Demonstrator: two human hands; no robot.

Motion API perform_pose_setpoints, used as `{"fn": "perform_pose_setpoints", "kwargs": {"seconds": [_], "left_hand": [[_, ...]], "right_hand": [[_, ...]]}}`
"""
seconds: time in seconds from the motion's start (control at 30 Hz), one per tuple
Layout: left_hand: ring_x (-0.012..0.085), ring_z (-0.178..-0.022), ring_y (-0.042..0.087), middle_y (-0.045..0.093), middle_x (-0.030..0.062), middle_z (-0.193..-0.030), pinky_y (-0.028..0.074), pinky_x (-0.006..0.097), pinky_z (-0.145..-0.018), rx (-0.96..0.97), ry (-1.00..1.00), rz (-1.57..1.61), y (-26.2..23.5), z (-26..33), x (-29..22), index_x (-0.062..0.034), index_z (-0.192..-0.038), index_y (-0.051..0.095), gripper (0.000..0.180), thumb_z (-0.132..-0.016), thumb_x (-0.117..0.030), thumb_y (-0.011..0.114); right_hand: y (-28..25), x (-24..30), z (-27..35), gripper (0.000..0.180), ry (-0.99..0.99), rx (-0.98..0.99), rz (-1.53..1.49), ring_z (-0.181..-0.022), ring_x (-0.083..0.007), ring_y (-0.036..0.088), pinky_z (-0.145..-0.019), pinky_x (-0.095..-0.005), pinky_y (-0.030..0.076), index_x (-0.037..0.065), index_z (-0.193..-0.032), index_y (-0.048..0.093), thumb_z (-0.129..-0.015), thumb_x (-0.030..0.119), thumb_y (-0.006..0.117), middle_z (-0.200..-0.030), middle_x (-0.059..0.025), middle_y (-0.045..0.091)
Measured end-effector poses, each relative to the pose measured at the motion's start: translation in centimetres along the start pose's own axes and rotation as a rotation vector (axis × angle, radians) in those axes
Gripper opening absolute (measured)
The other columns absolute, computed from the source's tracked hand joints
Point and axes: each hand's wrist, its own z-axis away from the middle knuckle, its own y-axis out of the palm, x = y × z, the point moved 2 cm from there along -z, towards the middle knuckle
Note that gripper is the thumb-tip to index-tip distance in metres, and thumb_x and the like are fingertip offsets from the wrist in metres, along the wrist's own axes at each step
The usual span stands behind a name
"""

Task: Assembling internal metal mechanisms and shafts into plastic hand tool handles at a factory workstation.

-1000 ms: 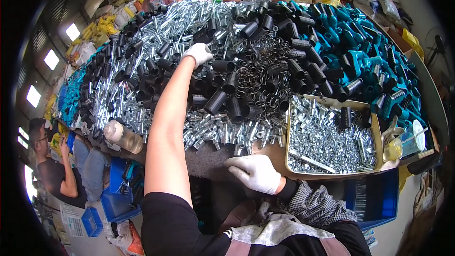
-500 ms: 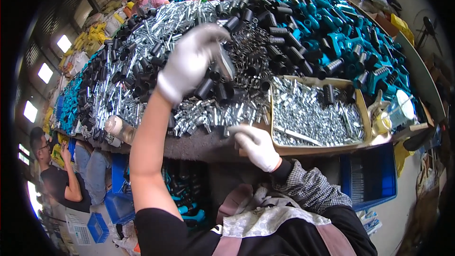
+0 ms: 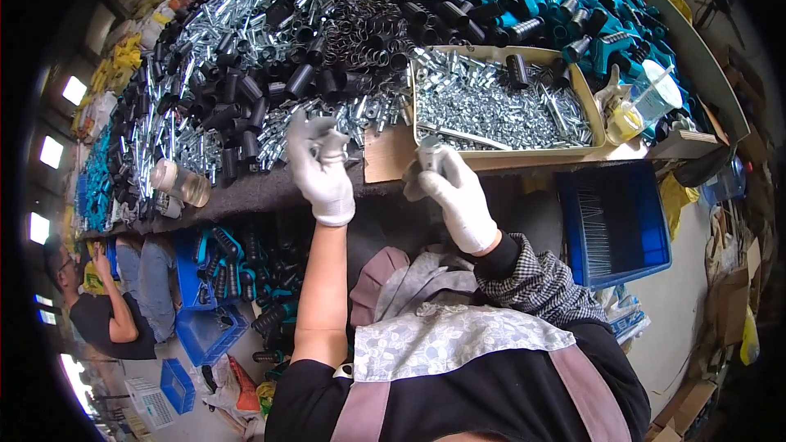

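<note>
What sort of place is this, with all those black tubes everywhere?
Probably a workshop or small factory: black tubes and springs lie in big heaps, and a tray holds lots of little metal bits.

2 gloved hands (image 3: 322, 176), 1 parts tray (image 3: 524, 152), 1 bottle (image 3: 182, 182), 1 cup (image 3: 660, 90), 2 co-workers (image 3: 115, 323). springs (image 3: 368, 20), black tubes (image 3: 300, 80): too many to count.

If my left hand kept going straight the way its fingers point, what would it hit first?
Most likely the small silver metal parts heaped along the table's front, with black tubes just beyond. Your left hand's height above them is unclear, so it might pass over.
</note>
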Motion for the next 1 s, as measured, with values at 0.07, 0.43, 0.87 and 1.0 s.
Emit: {"fn": "perform_pose_setpoints", "kwargs": {"seconds": [0.07, 0.43, 0.87, 1.0], "left_hand": [[0.0112, -0.079, 0.058, 0.064, 0.0102, -0.102, 0.050, 0.024, -0.073, 0.104, -0.074, 0.304, 0.5, 1.2, 1.3, -0.0040, -0.147, 0.039, 0.060, -0.094, -0.004, 0.066], [0.0346, -0.085, 0.072, 0.069, 0.0214, -0.092, 0.055, 0.038, -0.073, 0.644, -0.375, -0.380, 0.8, 6.2, -9.5, -0.0046, -0.114, 0.063, 0.032, -0.085, -0.011, 0.074], [0.0182, -0.086, 0.068, 0.070, 0.0144, -0.096, 0.054, 0.033, -0.079, 0.842, -0.528, -0.167, -3.3, 7.8, -9.5, 0.0012, -0.116, 0.062, 0.045, -0.079, -0.017, 0.080], [0.0301, -0.081, 0.070, 0.069, 0.0171, -0.089, 0.054, 0.036, -0.075, 0.993, -0.549, -0.388, -3.2, 7.5, -10.0, -0.0025, -0.105, 0.066, 0.034, -0.079, -0.020, 0.078]], "right_hand": [[0.2, 0.2, 0.4, 0.031, -0.059, -0.072, -0.113, -0.092, -0.0160, 0.060, -0.086, -0.0310, 0.049, 0.000, -0.122, 0.049, -0.097, 0.018, 0.055, -0.106, -0.0090, 0.061], [2.4, 3.4, 2.3, 0.033, -0.274, 0.106, 0.017, -0.107, -0.0171, 0.060, -0.099, -0.0336, 0.046, 0.000, -0.123, 0.053, -0.091, 0.008, 0.053, -0.121, -0.0099, 0.063], [0.6, 2.7, 3.6, 0.047, -0.106, 0.277, 0.334, -0.114, -0.0213, 0.061, -0.098, -0.0345, 0.049, 0.002, -0.130, 0.058, -0.089, 0.018, 0.073, -0.124, -0.0122, 0.062], [-1.1, 0.9, 4.5, 0.025, -0.143, 0.315, 0.672, -0.087, -0.0198, 0.068, -0.076, -0.0307, 0.053, 0.001, -0.108, 0.069, -0.089, 0.017, 0.070, -0.096, -0.0123, 0.070]]}}
